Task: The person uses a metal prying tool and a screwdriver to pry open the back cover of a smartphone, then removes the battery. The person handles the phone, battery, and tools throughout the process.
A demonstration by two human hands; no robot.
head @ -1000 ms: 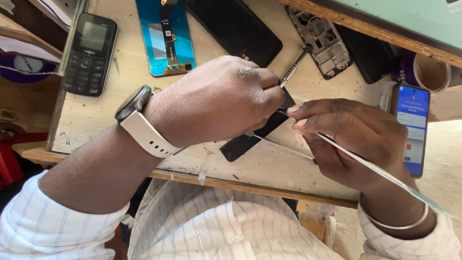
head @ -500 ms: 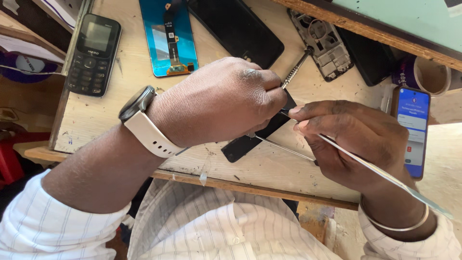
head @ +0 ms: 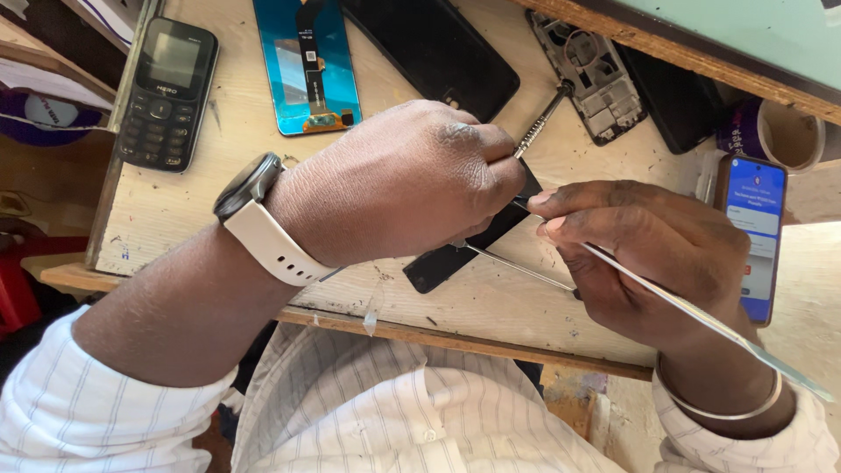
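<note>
While both hands (head: 517, 223) crowd, perhaps hide, the dark phone (head: 469, 250), a keypad phone (head: 167, 92) lies apart.

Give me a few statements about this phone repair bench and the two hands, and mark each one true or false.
1. The left hand wears a white-strapped wristwatch. True.
2. The right hand grips a long thin silvery metal strip. True.
3. The black keypad phone lies under the left hand. False: it lies apart, at the bench's far left; a flat black phone part is under the hand.
4. The small smartphone near the right hand has a dark screen. False: its screen is lit.
5. A blue screen panel with a flex cable lies on the pale wooden table. True.
</note>
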